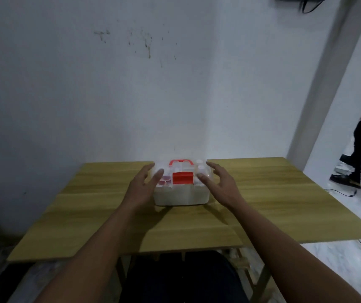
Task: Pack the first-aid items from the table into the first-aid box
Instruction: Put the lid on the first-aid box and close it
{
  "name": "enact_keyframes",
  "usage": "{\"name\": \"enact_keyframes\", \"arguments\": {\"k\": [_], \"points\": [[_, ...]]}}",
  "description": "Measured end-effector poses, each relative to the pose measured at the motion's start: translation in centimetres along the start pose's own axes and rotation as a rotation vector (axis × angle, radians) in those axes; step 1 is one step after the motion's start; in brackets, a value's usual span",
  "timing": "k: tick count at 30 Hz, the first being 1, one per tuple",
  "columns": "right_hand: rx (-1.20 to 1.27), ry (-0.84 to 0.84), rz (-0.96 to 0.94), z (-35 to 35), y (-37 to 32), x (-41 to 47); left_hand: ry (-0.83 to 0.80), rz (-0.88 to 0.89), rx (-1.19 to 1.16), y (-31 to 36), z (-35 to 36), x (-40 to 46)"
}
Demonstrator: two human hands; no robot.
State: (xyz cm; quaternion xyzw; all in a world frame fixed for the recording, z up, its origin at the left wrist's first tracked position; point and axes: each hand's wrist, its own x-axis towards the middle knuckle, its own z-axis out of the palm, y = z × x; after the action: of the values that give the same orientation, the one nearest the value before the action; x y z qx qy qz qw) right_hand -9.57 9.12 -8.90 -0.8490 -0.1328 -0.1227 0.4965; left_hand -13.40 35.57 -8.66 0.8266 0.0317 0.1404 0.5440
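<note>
The first-aid box (181,194) sits in the middle of the wooden table (273,200), near the wall, with its clear lid shut and its red latch (182,178) at the front. The left hand (141,189) and the right hand (221,183) are spread wide, one on each side of the box, holding nothing.
</note>
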Motion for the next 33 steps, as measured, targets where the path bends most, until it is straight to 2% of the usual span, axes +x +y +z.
{"name": "enact_keyframes", "arguments": {"k": [5,13,21,29,33], "points": [[-0.072,0.007,-0.034,1.5,0.3,-0.9,-0.057,0.023,0.027,-1.1,1.1,-1.8],[0.047,0.129,0.114,2.7,-1.2,-0.1,0.028,-0.047,0.1,-0.1,2.1,-1.1],[0.016,0.205,0.198,3.3,-1.8,1.0,0.037,-0.064,0.086,-0.2,1.7,-0.3],[0.03,0.114,0.097,3.0,-0.5,-0.4,0.07,-0.05,0.093,-0.3,2.4,-0.3],[-0.102,0.075,-0.01,2.9,1.2,-1.3,0.037,0.005,0.105,-1.3,2.4,-0.7]]}}
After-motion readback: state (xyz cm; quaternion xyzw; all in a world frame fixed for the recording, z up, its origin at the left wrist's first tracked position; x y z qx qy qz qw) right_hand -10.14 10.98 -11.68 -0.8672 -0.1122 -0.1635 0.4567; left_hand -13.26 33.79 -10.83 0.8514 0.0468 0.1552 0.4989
